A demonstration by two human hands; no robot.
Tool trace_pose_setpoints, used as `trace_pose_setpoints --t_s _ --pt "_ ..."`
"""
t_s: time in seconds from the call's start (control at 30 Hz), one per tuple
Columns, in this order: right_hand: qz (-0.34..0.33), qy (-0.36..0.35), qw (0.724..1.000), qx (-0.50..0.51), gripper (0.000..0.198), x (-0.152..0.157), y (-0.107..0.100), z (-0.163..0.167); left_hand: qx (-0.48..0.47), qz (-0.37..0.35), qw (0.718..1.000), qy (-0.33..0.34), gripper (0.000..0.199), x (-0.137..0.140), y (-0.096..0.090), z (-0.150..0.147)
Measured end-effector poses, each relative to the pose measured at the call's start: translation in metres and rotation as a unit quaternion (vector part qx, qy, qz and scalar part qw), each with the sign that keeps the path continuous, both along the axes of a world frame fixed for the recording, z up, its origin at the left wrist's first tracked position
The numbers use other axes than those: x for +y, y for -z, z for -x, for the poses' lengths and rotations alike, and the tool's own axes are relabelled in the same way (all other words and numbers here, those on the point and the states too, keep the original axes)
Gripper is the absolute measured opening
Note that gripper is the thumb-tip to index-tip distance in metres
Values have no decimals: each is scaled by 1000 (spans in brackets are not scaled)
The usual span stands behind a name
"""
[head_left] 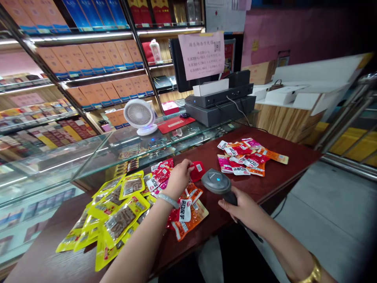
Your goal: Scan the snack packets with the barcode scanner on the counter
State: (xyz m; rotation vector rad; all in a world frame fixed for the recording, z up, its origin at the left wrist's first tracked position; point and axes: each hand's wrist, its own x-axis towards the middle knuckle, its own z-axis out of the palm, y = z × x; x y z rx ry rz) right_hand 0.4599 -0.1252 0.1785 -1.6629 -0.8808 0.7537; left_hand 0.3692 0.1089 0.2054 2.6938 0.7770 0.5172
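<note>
My left hand (182, 177) is closed on the edge of a red snack packet (198, 171), whose white barcode label faces up. In my right hand (243, 206) is a grey barcode scanner (217, 181), gripped by its handle; a blue light glows on top and its head points at that packet. Under and around my left wrist lies a pile of red and orange snack packets (188, 212). Yellow snack packets (122, 214) with clear windows are heaped to the left. Another group of red, pink and orange packets (247, 157) lies beyond the scanner.
The dark red counter (282, 169) adjoins a glass display case (118, 151). On the glass stand a white fan (138, 114) and a cash drawer (206, 112) beneath a monitor with a pink notice (202, 55). Shelves of boxes (97, 57) line the back; metal railings (350, 118) stand right.
</note>
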Motion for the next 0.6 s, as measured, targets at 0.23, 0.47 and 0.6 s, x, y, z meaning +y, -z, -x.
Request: trace_pose_setpoints --t_s 0.23,0.47,0.6 --pt "-4 13 1000 19 29 -6 13 -14 8 -8 1000 23 33 -18 2 -19" --pt "11 58 998 -4 33 -19 11 -33 -88 200 976 4 18 -25 27 -85" --pt "24 85 996 -4 38 -32 12 -48 -106 270 957 -5 23 -37 36 -123"
